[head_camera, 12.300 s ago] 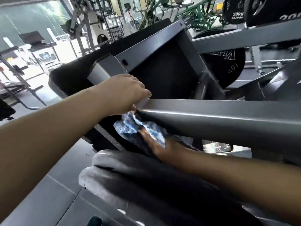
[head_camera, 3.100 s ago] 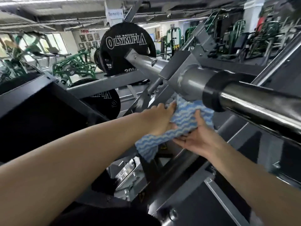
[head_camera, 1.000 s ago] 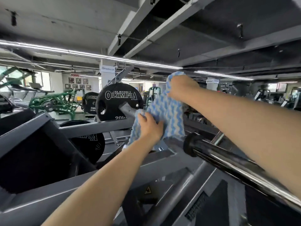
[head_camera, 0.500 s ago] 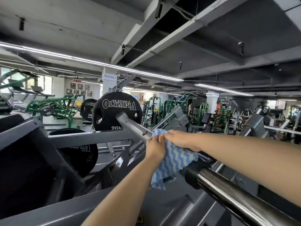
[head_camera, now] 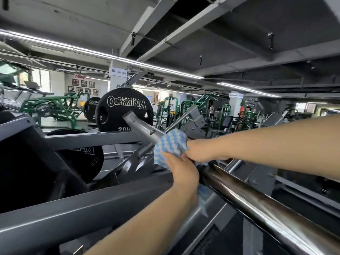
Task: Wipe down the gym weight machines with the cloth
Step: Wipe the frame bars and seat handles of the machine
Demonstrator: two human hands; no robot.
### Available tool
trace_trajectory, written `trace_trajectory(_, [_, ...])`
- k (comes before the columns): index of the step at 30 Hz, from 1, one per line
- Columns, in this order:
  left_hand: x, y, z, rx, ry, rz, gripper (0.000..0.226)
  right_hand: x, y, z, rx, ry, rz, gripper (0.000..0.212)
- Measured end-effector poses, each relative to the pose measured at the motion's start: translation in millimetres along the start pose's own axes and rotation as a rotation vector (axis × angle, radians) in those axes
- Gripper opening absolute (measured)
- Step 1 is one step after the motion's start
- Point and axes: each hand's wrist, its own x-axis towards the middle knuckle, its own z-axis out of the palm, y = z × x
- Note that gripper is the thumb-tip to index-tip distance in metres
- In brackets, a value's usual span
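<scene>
A blue-and-white wavy cloth [head_camera: 170, 145] is bunched around the grey weight peg [head_camera: 142, 127] of a plate-loaded machine, where the peg meets a shiny chrome bar [head_camera: 257, 201]. My right hand [head_camera: 199, 150] reaches in from the right and grips the cloth over the peg. My left hand [head_camera: 181, 169] comes up from below and holds the cloth's lower part against the bar's black collar. A tail of the cloth hangs down under my left wrist.
A black Olympia 20 kg plate [head_camera: 125, 112] stands behind the peg, another plate [head_camera: 86, 159] lower left. The grey machine frame beam [head_camera: 73, 214] crosses in front of me. Green machines [head_camera: 49, 107] fill the hall; a person [head_camera: 211, 110] stands far back.
Both hands have shifted the cloth slightly right and down the peg toward the chrome bar. A second ago my right hand held the cloth raised high; it now sits wrapped on the peg.
</scene>
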Motion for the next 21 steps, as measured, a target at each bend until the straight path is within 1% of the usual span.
trace_trajectory(1, [-7.0,1.3,-2.8,0.015,-0.032,-0.013,0.043,-8.5,-1.9,-7.7,-0.14,0.028,-0.049,0.023])
trace_trajectory(2, [-10.3,2.1,-7.9,-0.009,-0.054,-0.031,0.029,-18.2,-7.0,-19.5,-0.265,0.09,-0.089,0.017])
trace_trajectory(3, [-10.6,5.9,-14.8,-0.046,-0.079,-0.047,0.019,-25.0,-12.8,-34.0,-0.378,0.159,-0.11,0.024])
trace_trajectory(4, [-10.7,10.6,-23.4,-0.07,-0.097,-0.047,0.018,-28.7,-17.5,-47.5,-0.491,0.212,-0.117,0.03])
trace_trajectory(5, [-10.2,14.9,-33.4,-0.088,-0.118,-0.052,0.022,-27.5,-20.3,-59.8,-0.578,0.244,-0.134,0.031])
trace_trajectory(6, [-13.6,21.0,-42.4,-0.129,-0.15,-0.09,0.028,-28.6,-23.1,-71.9,-0.625,0.24,-0.151,0.029])
trace_trajectory(7, [-13.8,24.6,-49.3,-0.156,-0.174,-0.154,0.032,-26.6,-21.9,-81.7,-0.627,0.169,-0.14,0.027])
trace_trajectory(8, [-13.9,28.4,-53.6,-0.171,-0.187,-0.215,0.032,-26.7,-18.9,-88.3,-0.594,0.027,-0.082,0.028])
trace_trajectory(9, [-13.3,28.1,-55.8,-0.169,-0.204,-0.262,0.031,-27.9,-14.6,-90.3,-0.524,-0.159,0.028,0.034])
trace_trajectory(10, [-12.9,24.8,-55.5,-0.186,-0.215,-0.3,0.03,-31.0,-11.3,-88.0,-0.418,-0.331,0.147,0.044])
trace_trajectory(11, [-9.8,18.6,-52.8,-0.22,-0.226,-0.348,0.028,-32.3,-8.1,-81.6,-0.279,-0.455,0.224,0.053])
trace_trajectory(12, [-9.2,14.6,-47.6,-0.266,-0.249,-0.412,0.028,-32.8,-5.8,-72.2,-0.132,-0.514,0.245,0.06])
trace_trajectory(13, [-8.8,12.8,-40.1,-0.308,-0.297,-0.471,0.035,-30.2,-3.7,-62.0,0.01,-0.51,0.225,0.064])
trace_trajectory(14, [-8.7,12.9,-34.5,-0.372,-0.341,-0.519,0.045,-29.0,-3.3,-50.2,0.094,-0.462,0.191,0.064])
trace_trajectory(15, [-7.9,15.0,-28.3,-0.399,-0.364,-0.545,0.052,-27.1,-2.4,-38.5,0.112,-0.371,0.155,0.064])
trace_trajectory(16, [-5.6,18.7,-21.4,-0.365,-0.361,-0.557,0.055,-23.5,-1.4,-27.5,0.114,-0.266,0.126,0.064])
trace_trajectory(17, [-3.6,20.6,-16.3,-0.353,-0.358,-0.564,0.056,-18.9,0.1,-17.8,0.145,-0.176,0.109,0.061])
trace_trajectory(18, [0.8,21.5,-12.0,-0.394,-0.341,-0.561,0.055,-16.1,1.0,-9.2,0.196,-0.097,0.089,0.056])
trace_trajectory(19, [5.8,22.3,-8.3,-0.394,-0.306,-0.543,0.052,-12.8,1.4,-4.1,0.243,-0.034,0.064,0.05])
trace_trajectory(20, [9.4,23.3,-6.2,-0.363,-0.254,-0.515,0.047,-11.4,1.0,-2.2,0.283,0.015,0.042,0.046])
trace_trajectory(21, [12.0,22.5,-3.5,-0.349,-0.226,-0.49,0.046,-9.3,0.5,-1.2,0.289,0.04,0.06,0.044])
